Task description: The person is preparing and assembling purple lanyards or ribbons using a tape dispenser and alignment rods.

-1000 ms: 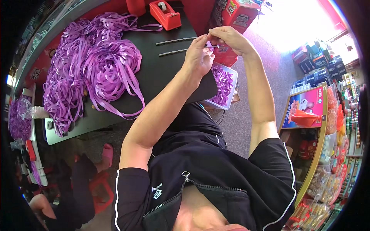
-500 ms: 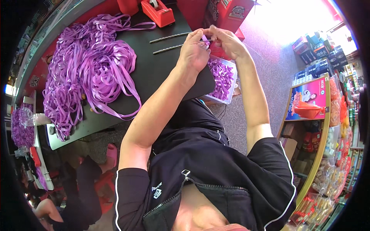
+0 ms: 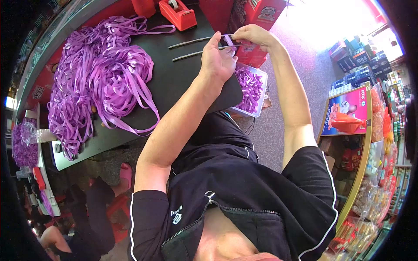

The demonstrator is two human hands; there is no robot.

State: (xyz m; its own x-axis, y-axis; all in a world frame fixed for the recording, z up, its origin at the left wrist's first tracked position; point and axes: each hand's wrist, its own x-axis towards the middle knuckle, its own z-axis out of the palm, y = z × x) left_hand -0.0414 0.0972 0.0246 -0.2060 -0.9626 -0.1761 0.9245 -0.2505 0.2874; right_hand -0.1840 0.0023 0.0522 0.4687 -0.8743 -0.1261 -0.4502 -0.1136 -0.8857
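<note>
My left hand (image 3: pixel 219 60) and my right hand (image 3: pixel 256 35) meet over the far edge of a black table (image 3: pixel 183 82). Between their fingertips they pinch a short piece of purple ribbon (image 3: pixel 228 41). Two thin dark rods (image 3: pixel 191 41) lie on the table just left of my hands. Below my hands, at the table's edge, a clear plastic tray (image 3: pixel 257 89) holds several small purple ribbon pieces. A large heap of loose purple ribbon (image 3: pixel 98 82) covers the left part of the table.
A red tape dispenser (image 3: pixel 177 13) and red boxes (image 3: pixel 257 11) stand at the far side. A shelf of packaged goods (image 3: pixel 361 130) runs along the right. Another person's legs and pink slipper (image 3: pixel 125 174) show at lower left, beside more purple ribbon (image 3: pixel 21 148).
Both hands have stayed together on the ribbon piece and shifted slightly farther out over the table. The view has moved with them.
</note>
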